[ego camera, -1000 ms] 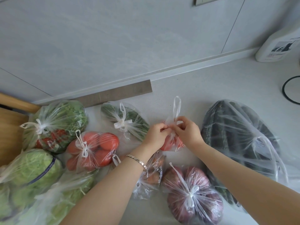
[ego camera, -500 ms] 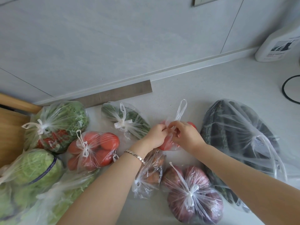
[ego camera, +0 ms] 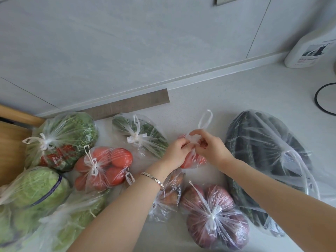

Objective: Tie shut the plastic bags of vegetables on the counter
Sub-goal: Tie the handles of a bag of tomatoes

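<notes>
Onion bag: a clear plastic bag of round purple-red onions (ego camera: 214,215) is lying knotted at the lower centre of the frame.
Small bag: a small clear bag of brownish vegetables (ego camera: 169,197) is lying just left of it, partly under the left forearm, which is wearing a thin silver bracelet (ego camera: 153,180).
Left hand: the left hand (ego camera: 177,153) is curling its fingers (ego camera: 184,143) and pinching the twisted plastic at the neck of the bag in the middle.
Right hand: the right hand (ego camera: 211,150) is facing it, its fingers (ego camera: 197,133) pinching the same neck.
Bag being tied: the small clear plastic bag of red tomatoes (ego camera: 193,160) is resting on the white desk (ego camera: 236,95) at centre frame, one handle loop (ego camera: 206,119) standing up above the hands.
Left side: a knotted bag of larger red tomatoes (ego camera: 105,166), a pale green cabbage bag (ego camera: 36,186) and a leafy greens bag (ego camera: 61,140) are lying together.
Behind the hands: a knotted bag of dark green vegetables (ego camera: 143,135) is lying.
Right side: a large clear bag of dark, long vegetables (ego camera: 263,157) is lying, tied.
Far edge: a white plastic bottle (ego camera: 312,46) is standing at the upper right against the grey wall (ego camera: 127,42).
</notes>
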`<state>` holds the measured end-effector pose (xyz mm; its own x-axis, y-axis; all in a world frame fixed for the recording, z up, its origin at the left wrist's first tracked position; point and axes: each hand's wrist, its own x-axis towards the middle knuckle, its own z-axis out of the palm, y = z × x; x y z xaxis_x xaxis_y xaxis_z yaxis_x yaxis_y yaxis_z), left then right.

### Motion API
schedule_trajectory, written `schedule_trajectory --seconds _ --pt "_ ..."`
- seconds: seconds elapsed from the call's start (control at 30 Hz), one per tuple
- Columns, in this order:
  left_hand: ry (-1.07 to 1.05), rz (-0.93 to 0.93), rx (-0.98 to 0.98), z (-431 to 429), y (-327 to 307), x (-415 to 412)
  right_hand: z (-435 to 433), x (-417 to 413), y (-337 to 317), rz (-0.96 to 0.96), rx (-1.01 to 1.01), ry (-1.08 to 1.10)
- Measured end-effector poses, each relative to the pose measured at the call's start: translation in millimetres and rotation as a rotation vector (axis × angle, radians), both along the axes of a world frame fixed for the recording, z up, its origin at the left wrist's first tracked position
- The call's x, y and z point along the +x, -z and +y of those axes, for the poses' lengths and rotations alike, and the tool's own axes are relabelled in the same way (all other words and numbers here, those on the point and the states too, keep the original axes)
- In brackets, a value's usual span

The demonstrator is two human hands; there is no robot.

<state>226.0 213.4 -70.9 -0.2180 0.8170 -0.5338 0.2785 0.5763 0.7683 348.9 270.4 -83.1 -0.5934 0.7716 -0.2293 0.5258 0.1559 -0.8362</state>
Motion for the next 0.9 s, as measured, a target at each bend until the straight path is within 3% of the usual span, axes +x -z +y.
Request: schedule_trajectory --seconds 0.1,0.23,0.47,0.57,0.73,0.9 --pt "-0.074 0.051 0.037 0.6 2.8 3.1 -8.2 -4.4 2.7 0.094 0.015 0.125" --pt "-0.103 0.126 0.042 1.2 3.8 6.4 -16.0 -8.6 8.8 0.039 0.186 0.199" --pt "-0.119 0.132 -0.006 4.2 5.7 6.3 -13.7 -10.1 11.3 0.04 0.389 0.049" --pt "-0.084 0.134 0.009 3.9 2.0 5.2 -9.9 -9.3 8.6 -0.005 0.331 -0.029" --pt "-0.069 0.095 0.002 0.2 2.8 0.8 -7.6 -13.1 3.1 -0.016 0.155 0.054" --pt "-0.057 0.156 0.007 -1.3 5.0 1.0 -6.2 -10.2 1.4 -0.025 0.062 0.0"
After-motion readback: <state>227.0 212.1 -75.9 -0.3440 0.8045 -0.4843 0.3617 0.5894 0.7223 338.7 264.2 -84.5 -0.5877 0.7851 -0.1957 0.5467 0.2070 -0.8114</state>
